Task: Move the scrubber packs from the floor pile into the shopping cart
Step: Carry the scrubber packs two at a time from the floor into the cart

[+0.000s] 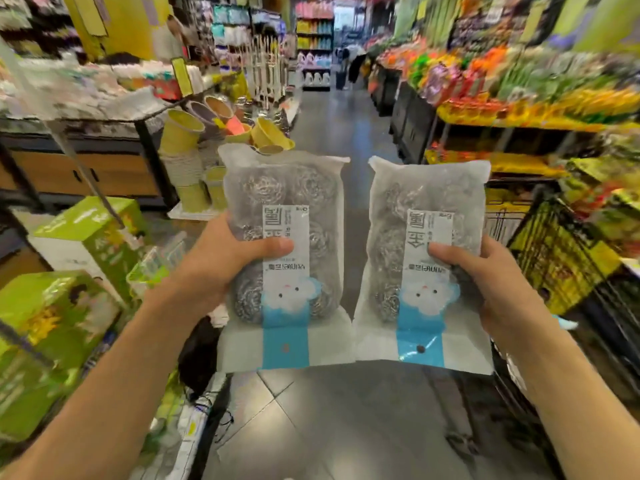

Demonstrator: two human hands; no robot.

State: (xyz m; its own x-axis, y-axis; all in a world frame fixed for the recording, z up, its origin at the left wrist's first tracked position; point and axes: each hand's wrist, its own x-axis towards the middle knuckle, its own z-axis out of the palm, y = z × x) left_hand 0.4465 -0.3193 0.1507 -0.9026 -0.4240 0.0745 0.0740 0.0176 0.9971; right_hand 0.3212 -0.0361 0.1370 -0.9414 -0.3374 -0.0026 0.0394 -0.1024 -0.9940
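Observation:
I hold two clear packs of steel-wool scrubbers upright in front of me, above the floor. My left hand (pixel 221 265) grips the left scrubber pack (pixel 287 188) by its left edge, thumb across the white label. My right hand (pixel 485 282) grips the right scrubber pack (pixel 426 192) by its right edge, thumb on the label. Both packs have a blue strip and a white cartoon figure at the lower end. A dark wire shopping cart (pixel 554 251) stands at the right, partly behind the right pack. The floor pile is not in view.
Green boxes (pixel 86 233) and bagged goods crowd the lower left. Stacked yellow buckets (pixel 183 147) stand at a shelf on the left. Colourful shelves (pixel 519 98) line the right. The grey tiled aisle (pixel 339 140) runs ahead, with a person far down it.

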